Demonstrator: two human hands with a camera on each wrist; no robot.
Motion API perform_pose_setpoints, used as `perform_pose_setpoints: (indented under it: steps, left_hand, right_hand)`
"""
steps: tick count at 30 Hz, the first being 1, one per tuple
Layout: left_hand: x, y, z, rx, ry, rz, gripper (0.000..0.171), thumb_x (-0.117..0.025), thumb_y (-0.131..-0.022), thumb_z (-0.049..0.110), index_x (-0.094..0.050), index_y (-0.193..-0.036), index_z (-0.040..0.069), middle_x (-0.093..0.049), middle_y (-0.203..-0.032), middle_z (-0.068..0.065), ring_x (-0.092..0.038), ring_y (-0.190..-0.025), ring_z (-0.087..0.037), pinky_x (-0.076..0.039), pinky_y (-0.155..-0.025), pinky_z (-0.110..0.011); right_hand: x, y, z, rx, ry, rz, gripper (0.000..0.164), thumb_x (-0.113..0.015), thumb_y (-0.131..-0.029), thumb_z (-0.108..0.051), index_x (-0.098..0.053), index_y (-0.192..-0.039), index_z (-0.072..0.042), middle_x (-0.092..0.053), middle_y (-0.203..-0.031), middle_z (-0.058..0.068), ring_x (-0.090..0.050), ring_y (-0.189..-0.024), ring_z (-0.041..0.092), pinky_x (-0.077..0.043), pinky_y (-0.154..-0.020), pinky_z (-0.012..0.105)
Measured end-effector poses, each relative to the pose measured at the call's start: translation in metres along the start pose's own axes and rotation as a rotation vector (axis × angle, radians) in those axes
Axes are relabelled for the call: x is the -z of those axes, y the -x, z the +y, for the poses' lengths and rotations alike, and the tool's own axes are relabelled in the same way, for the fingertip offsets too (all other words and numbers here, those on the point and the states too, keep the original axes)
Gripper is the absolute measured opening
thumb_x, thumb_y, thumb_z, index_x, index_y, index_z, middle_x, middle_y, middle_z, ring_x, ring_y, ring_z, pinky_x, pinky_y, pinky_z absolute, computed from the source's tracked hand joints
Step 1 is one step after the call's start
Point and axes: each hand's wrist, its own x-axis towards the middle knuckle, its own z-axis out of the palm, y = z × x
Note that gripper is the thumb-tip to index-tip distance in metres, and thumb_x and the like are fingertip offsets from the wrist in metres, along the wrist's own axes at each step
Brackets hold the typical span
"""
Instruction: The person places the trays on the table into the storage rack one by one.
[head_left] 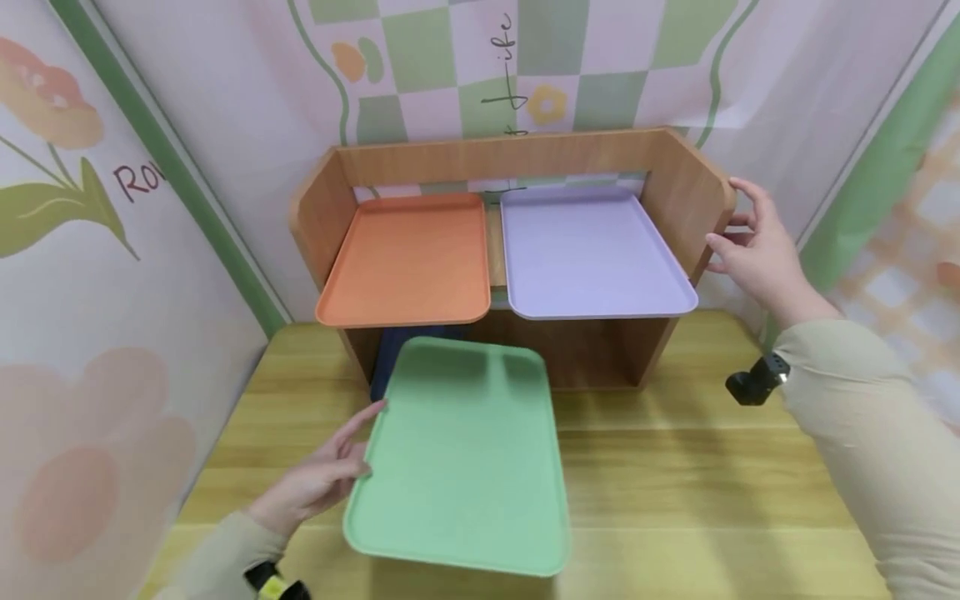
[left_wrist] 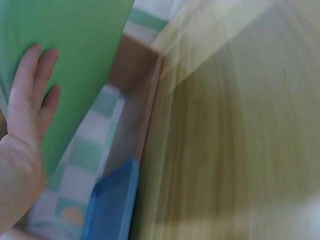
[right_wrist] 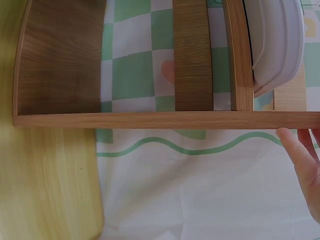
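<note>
My left hand (head_left: 318, 479) holds a green tray (head_left: 465, 458) by its left rim, the thumb at the edge and several fingers (left_wrist: 32, 82) spread against the underside. The tray is in front of a two-tier wooden shelf (head_left: 498, 158), raised above the table. With thumb and fingers, my right hand (head_left: 761, 250) grips the upper front edge of the shelf's right side panel (right_wrist: 165, 120). On the upper tier an orange tray (head_left: 412, 262) lies at left and a lavender tray (head_left: 592, 254) at right. A blue tray (left_wrist: 112, 205) sits in the lower tier's left part, partly hidden behind the green one.
The shelf stands at the back of a light wooden table (head_left: 675, 475). A printed curtain (head_left: 420, 75) hangs behind it, with more patterned cloth at the left (head_left: 112, 333) and right sides. Both upper trays jut past the shelf's front edge.
</note>
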Motion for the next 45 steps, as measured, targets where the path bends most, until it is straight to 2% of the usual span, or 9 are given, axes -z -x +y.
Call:
perform_pose_setpoints:
  steps: [3, 8, 11, 15, 19, 25, 36, 42, 45]
  left_hand:
    - [-0.008, -0.034, -0.015, 0.038, -0.011, 0.074, 0.091, -0.041, -0.081, -0.018, 0.005, -0.153, 0.015, -0.065, -0.115, -0.004, -0.065, -0.090, -0.012, -0.055, -0.079, -0.026]
    - [-0.017, -0.090, -0.046, 0.070, 0.010, 0.154, 0.093, -0.043, -0.081, -0.017, 0.003, -0.153, 0.018, -0.065, -0.108, -0.001, -0.064, -0.073, -0.007, -0.055, -0.067, -0.022]
    - [-0.016, -0.115, -0.065, 0.088, 0.007, 0.191, 0.092, -0.042, -0.082, -0.017, 0.002, -0.153, 0.022, -0.065, -0.107, -0.001, -0.063, -0.067, -0.007, -0.055, -0.061, -0.021]
    - [-0.013, -0.137, -0.084, 0.112, -0.014, 0.231, 0.093, -0.042, -0.084, -0.017, 0.001, -0.153, 0.028, -0.061, -0.103, -0.003, -0.055, -0.057, -0.007, -0.048, -0.053, -0.021]
    - [-0.011, -0.151, -0.097, 0.137, -0.033, 0.259, 0.094, -0.044, -0.082, -0.017, -0.005, -0.153, 0.030, -0.061, -0.101, -0.004, -0.048, -0.052, -0.007, -0.042, -0.048, -0.020]
    - [-0.009, -0.165, -0.115, 0.162, -0.046, 0.301, 0.096, -0.046, -0.078, -0.019, -0.008, -0.153, 0.030, -0.063, -0.110, -0.009, -0.058, -0.060, -0.009, -0.052, -0.053, -0.022]
    - [-0.009, -0.171, -0.133, 0.162, -0.077, 0.356, 0.090, -0.047, -0.084, -0.016, -0.006, -0.153, 0.025, -0.049, -0.132, -0.029, -0.063, -0.075, -0.013, -0.055, -0.061, -0.024]
    - [-0.006, -0.184, -0.136, 0.175, -0.137, 0.421, 0.085, -0.049, -0.088, -0.011, -0.009, -0.154, 0.025, -0.050, -0.133, -0.026, -0.064, -0.082, -0.015, -0.056, -0.067, -0.027]
    - [-0.007, -0.192, -0.136, 0.162, -0.139, 0.453, 0.085, -0.049, -0.086, -0.012, -0.011, -0.154, 0.023, -0.056, -0.125, -0.023, -0.064, -0.080, -0.015, -0.055, -0.067, -0.027]
  right_hand:
    - [0.001, -0.001, -0.001, -0.005, 0.022, 0.009, 0.072, -0.049, -0.095, -0.008, -0.015, -0.146, -0.047, -0.044, -0.121, 0.008, -0.049, -0.116, 0.035, -0.055, -0.062, 0.015]
    - [0.001, -0.003, -0.001, -0.011, 0.038, 0.019, 0.073, -0.049, -0.095, -0.008, -0.014, -0.146, -0.046, -0.039, -0.131, 0.024, -0.048, -0.115, 0.038, -0.055, -0.061, 0.015]
    - [0.000, -0.004, -0.001, -0.003, 0.035, 0.016, 0.073, -0.049, -0.095, -0.006, -0.015, -0.146, -0.045, -0.038, -0.133, 0.028, -0.048, -0.115, 0.038, -0.055, -0.061, 0.015]
    - [-0.003, -0.006, -0.004, -0.002, 0.032, 0.008, 0.073, -0.048, -0.095, -0.006, -0.014, -0.147, -0.045, -0.037, -0.135, 0.030, -0.047, -0.118, 0.042, -0.055, -0.062, 0.016]
    - [-0.003, -0.007, -0.007, -0.011, 0.030, 0.004, 0.073, -0.048, -0.095, -0.006, -0.013, -0.147, -0.046, -0.036, -0.137, 0.031, -0.044, -0.121, 0.047, -0.055, -0.062, 0.016]
    - [-0.003, -0.007, -0.007, -0.004, 0.030, 0.010, 0.073, -0.049, -0.095, -0.006, -0.014, -0.146, -0.046, -0.038, -0.135, 0.029, -0.046, -0.120, 0.044, -0.056, -0.062, 0.016]
    - [-0.003, -0.002, 0.002, 0.003, 0.036, 0.011, 0.073, -0.049, -0.095, -0.008, -0.014, -0.147, -0.045, -0.038, -0.133, 0.027, -0.046, -0.119, 0.044, -0.056, -0.062, 0.018]
    - [-0.002, -0.002, 0.001, -0.001, 0.031, 0.013, 0.073, -0.049, -0.096, -0.008, -0.013, -0.147, -0.046, -0.038, -0.133, 0.025, -0.046, -0.119, 0.044, -0.056, -0.063, 0.017]
    - [-0.001, 0.000, 0.002, 0.007, 0.037, 0.015, 0.074, -0.049, -0.095, -0.007, -0.014, -0.147, -0.044, -0.040, -0.131, 0.024, -0.048, -0.116, 0.041, -0.056, -0.062, 0.018]
